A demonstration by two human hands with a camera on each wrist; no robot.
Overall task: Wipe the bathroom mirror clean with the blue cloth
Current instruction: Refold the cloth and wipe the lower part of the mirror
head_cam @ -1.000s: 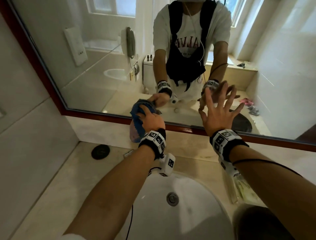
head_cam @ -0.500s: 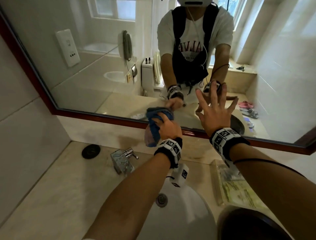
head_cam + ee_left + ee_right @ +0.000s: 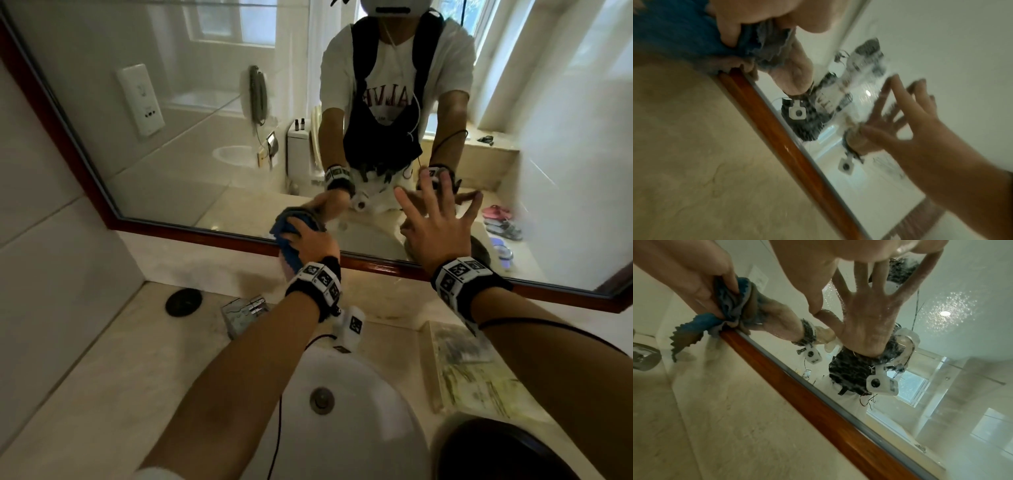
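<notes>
The left hand (image 3: 313, 241) grips the bunched blue cloth (image 3: 286, 236) with curled fingers and presses it against the glass at the bottom edge of the bathroom mirror (image 3: 191, 137), right where the glass meets the red-brown wooden frame (image 3: 191, 230). Part of the cloth hangs below the frame over the beige wall strip. In the left wrist view the fingers (image 3: 729, 29) pinch the blue cloth (image 3: 674, 32) at 11 o'clock, with the frame (image 3: 777, 129) running diagonally beneath.

At 3 o'clock from the cloth, the right hand (image 3: 436, 229) is spread wide, fingers straight and fanned, holding nothing; the right wrist view shows its thumb tip meeting its reflection on the droplet-speckled glass.

Below, the bench (image 3: 85, 377) carries a white sink (image 3: 342, 411), a chrome tap (image 3: 245, 310) and a clear tray (image 3: 476, 377).
</notes>
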